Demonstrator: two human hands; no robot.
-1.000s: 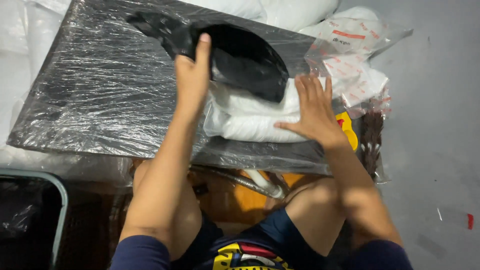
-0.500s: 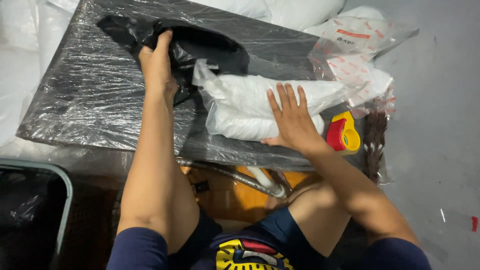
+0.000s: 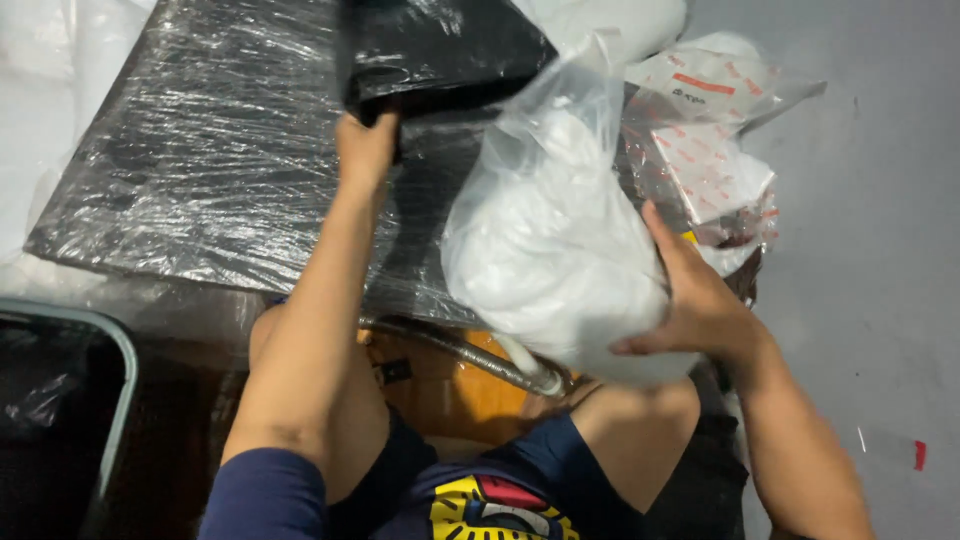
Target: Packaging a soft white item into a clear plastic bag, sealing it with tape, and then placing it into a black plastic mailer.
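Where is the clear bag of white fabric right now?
In the head view the clear bag of white fabric sits right of centre, lifted off the plastic-wrapped board, held by the right hand, beside the black bag that the left hand grips.

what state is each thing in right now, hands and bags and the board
left hand: closed on the black bag's edge
black bag: lifted, crumpled
right hand: gripping the clear bag's side
clear bag: raised, tilted, stuffed with white material
wrapped board: flat, covered in plastic film
printed packets: lying beside the board
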